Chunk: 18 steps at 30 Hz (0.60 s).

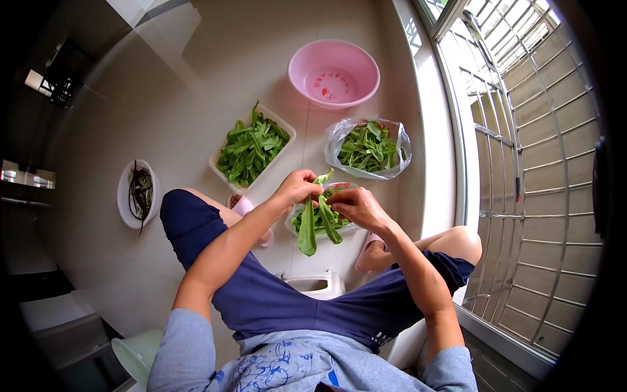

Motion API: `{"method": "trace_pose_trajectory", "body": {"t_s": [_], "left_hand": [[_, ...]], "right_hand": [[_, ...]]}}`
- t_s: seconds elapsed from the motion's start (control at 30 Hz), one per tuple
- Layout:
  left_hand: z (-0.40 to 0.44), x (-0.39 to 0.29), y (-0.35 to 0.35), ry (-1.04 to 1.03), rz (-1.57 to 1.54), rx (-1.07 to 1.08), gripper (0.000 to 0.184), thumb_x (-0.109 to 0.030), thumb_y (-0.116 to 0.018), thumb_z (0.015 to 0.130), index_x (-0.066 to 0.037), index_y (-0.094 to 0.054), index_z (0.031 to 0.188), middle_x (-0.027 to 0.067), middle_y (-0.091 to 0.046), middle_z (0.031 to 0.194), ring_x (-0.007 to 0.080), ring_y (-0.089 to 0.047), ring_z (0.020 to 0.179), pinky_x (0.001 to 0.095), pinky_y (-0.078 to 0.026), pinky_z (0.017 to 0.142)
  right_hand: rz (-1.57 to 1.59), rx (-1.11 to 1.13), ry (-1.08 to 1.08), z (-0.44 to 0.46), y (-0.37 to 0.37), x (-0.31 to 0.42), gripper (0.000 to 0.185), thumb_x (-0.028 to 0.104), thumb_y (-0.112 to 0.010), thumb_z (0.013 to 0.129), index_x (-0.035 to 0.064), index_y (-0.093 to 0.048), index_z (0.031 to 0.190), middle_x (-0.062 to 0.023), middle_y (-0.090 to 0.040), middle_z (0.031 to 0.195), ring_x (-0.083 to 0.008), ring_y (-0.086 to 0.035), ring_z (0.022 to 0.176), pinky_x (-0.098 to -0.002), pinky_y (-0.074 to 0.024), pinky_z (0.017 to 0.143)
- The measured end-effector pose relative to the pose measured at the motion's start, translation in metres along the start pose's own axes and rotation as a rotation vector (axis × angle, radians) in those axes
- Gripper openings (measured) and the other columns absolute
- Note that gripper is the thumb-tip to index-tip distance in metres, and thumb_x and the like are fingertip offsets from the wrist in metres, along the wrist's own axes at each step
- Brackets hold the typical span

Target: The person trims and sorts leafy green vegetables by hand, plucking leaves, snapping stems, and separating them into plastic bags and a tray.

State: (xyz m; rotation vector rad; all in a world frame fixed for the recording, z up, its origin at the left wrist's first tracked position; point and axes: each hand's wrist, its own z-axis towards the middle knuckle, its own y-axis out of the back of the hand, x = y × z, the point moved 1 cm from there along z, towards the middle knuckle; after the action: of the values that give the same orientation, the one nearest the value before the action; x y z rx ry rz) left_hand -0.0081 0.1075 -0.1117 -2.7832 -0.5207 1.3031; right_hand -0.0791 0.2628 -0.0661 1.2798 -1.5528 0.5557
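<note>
Leafy greens (308, 228) hang from my left hand (299, 189), which pinches them near the stem end. Close by on the right, my right hand (358, 206) has its fingers bent together at the leaves; what they grip is too small to make out. Beneath both hands lies a plastic bag of greens (319, 221), partly covered by them. Beyond my left hand, a white rectangular tray (292, 132) holds a heap of long green leaves (253, 149). A clear plastic bag (403, 157) with more greens (369, 145) stands open beyond my right hand.
A pink basin (334, 73) sits on the tiled floor at the far side. At the left is a white basket (124, 196) with dark, thin pods. A white stool (332, 285) is between my legs, a pale green bucket (140, 353) lower left, and a barred window (522, 183) right.
</note>
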Motion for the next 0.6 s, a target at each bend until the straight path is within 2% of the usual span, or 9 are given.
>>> {"method": "trace_pose_trajectory", "body": {"t_s": [0.1, 0.17, 0.2, 0.23, 0.33, 0.43, 0.57, 0.6], "left_hand": [[0.005, 0.002, -0.001, 0.018, -0.009, -0.025, 0.019, -0.004, -0.058, 0.068, -0.001, -0.046, 0.082, 0.006, -0.052, 0.068, 0.0132, -0.054, 0.051, 0.0223, -0.047, 0.047], [0.006, 0.002, -0.002, -0.009, -0.014, -0.024, 0.019, -0.004, -0.058, 0.068, -0.001, -0.046, 0.083, 0.0061, -0.052, 0.068, 0.0131, -0.054, 0.053, 0.0227, -0.048, 0.047], [0.007, 0.003, -0.003, -0.028, -0.011, -0.03, 0.018, -0.003, -0.057, 0.068, -0.001, -0.046, 0.083, 0.0065, -0.052, 0.07, 0.0133, -0.055, 0.055, 0.0232, -0.049, 0.049], [0.008, 0.003, -0.004, -0.027, -0.012, -0.031, 0.018, -0.003, -0.057, 0.068, -0.001, -0.046, 0.083, 0.0065, -0.052, 0.07, 0.0133, -0.055, 0.055, 0.0232, -0.049, 0.049], [0.008, 0.001, -0.004, -0.044, -0.025, -0.043, 0.018, -0.003, -0.057, 0.069, 0.0, -0.046, 0.082, 0.0071, -0.053, 0.071, 0.014, -0.056, 0.058, 0.0238, -0.05, 0.051], [0.011, 0.002, -0.001, -0.074, -0.042, -0.091, 0.016, -0.003, -0.056, 0.069, 0.0, -0.046, 0.081, 0.0078, -0.053, 0.072, 0.0152, -0.057, 0.06, 0.0249, -0.051, 0.053], [0.01, 0.0, 0.004, -0.103, -0.21, -0.174, 0.013, -0.002, -0.053, 0.071, 0.001, -0.044, 0.08, 0.009, -0.053, 0.074, 0.0175, -0.057, 0.063, 0.0271, -0.052, 0.056], [0.012, 0.001, 0.007, -0.099, -0.258, -0.2, 0.012, -0.001, -0.052, 0.071, 0.001, -0.044, 0.08, 0.0098, -0.053, 0.077, 0.0181, -0.057, 0.065, 0.0272, -0.052, 0.056]], "right_hand": [[0.0, -0.002, -0.01, 0.001, -0.004, -0.007, 0.017, 0.007, -0.052, 0.07, -0.0025, -0.058, 0.083, -0.01, -0.058, 0.066, -0.0124, -0.056, 0.059, -0.0251, -0.044, 0.055], [-0.05, 0.076, -0.04, -0.001, -0.008, -0.008, 0.015, 0.008, -0.051, 0.075, -0.0001, -0.059, 0.084, -0.0048, -0.057, 0.065, -0.0082, -0.053, 0.057, -0.0216, -0.0418, 0.05], [-0.096, 0.088, -0.061, -0.002, -0.01, -0.01, 0.017, 0.014, -0.052, 0.076, 0.0, -0.059, 0.08, -0.005, -0.058, 0.064, -0.0093, -0.054, 0.055, -0.0222, -0.0423, 0.049], [-0.096, 0.09, -0.061, -0.003, -0.011, -0.01, 0.017, 0.014, -0.052, 0.076, 0.0, -0.059, 0.08, -0.005, -0.058, 0.064, -0.0093, -0.054, 0.055, -0.0222, -0.0423, 0.049], [-0.129, 0.242, -0.177, -0.007, -0.018, -0.013, 0.031, 0.03, -0.053, 0.077, 0.0002, -0.059, 0.076, -0.0047, -0.057, 0.061, -0.0109, -0.054, 0.052, -0.0239, -0.0432, 0.046], [-0.033, 0.374, -0.284, -0.012, -0.021, -0.009, 0.034, 0.033, -0.056, 0.073, -0.0005, -0.059, 0.074, -0.0048, -0.058, 0.064, -0.0114, -0.056, 0.053, -0.0221, -0.0404, 0.041], [0.254, 0.365, -0.364, -0.014, -0.03, -0.027, 0.023, 0.027, -0.055, 0.075, 0.0036, -0.055, 0.076, -0.0031, -0.06, 0.072, -0.009, -0.054, 0.059, -0.0203, -0.0376, 0.046], [0.346, 0.345, -0.396, -0.016, -0.028, -0.025, 0.016, 0.02, -0.052, 0.077, 0.0039, -0.055, 0.078, -0.0029, -0.059, 0.072, -0.0087, -0.054, 0.058, -0.0198, -0.0381, 0.047]]}}
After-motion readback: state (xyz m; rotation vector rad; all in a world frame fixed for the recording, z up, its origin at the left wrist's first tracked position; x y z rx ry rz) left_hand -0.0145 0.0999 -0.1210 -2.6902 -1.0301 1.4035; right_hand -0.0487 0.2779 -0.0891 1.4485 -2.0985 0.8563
